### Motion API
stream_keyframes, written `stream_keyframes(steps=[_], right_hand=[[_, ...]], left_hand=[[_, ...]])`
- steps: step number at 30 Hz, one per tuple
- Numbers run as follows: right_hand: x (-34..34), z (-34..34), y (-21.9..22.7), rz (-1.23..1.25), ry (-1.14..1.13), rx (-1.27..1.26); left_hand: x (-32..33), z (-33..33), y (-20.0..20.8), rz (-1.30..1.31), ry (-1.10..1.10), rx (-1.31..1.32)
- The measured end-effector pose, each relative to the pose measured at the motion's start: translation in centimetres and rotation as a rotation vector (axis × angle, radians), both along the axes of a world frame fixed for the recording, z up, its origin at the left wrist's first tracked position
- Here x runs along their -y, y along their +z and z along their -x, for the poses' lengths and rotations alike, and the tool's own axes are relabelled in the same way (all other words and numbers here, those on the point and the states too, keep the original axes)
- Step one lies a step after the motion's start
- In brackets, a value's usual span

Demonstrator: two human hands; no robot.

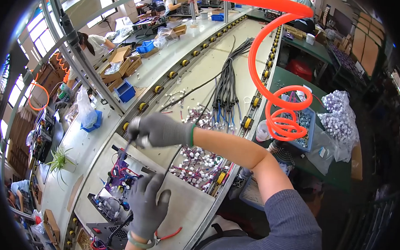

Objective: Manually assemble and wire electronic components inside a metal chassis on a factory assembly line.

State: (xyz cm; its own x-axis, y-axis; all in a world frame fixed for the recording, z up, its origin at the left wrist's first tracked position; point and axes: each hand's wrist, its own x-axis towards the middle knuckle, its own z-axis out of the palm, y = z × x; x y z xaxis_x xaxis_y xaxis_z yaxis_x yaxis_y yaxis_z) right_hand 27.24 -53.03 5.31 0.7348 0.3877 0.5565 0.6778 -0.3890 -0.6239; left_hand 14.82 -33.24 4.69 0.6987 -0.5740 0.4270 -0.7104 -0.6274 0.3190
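Observation:
My left hand point(148, 207), in a grey glove, has its fingers stretched and its thumb apart. It hovers over the edge of an electronic assembly point(114, 194) with a black housing, a purple circuit board and coloured wires. A black cable point(172, 161) passes by its thumb and disappears behind the hand. Above the assembly's far end is my gloved right hand point(158, 131), its fingers curled and blurred. A thin dark length shows below those fingers, too smeared to name. Beside my left wrist lies a red-handled hand tool point(170, 234), partly covered.
A black cable bundle point(227, 86) and loose white connectors point(196, 166) lie on the conveyor between roller rails. An orange coiled hose point(255, 61) hangs on the right, near a blue bin point(312, 129) of small parts. A potted plant point(62, 162) stands left; other people work beyond.

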Motion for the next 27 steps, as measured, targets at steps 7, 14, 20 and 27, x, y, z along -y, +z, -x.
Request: stream_keyframes(steps=[7,14,20,27], right_hand=[[-1.6,1.7,-1.8,0.216,0.253,-0.117],[-1.7,-1.5,-1.1,0.241,0.337,-0.035],[-4.1,-3.0,-2.6,0.507,0.146,0.346],[-3.7,-1.5,-3.0,0.443,0.156,0.393]], left_hand=[[-1.4,-3.1,0.8,-0.121,0.231,0.263],[-3.7,-7.6,2.0,-0.227,0.188,0.263],[-5.0,-9.1,-1.3,-0.256,0.308,0.074],[-4.6,-7.6,-3.2,-0.039,0.309,0.027]])
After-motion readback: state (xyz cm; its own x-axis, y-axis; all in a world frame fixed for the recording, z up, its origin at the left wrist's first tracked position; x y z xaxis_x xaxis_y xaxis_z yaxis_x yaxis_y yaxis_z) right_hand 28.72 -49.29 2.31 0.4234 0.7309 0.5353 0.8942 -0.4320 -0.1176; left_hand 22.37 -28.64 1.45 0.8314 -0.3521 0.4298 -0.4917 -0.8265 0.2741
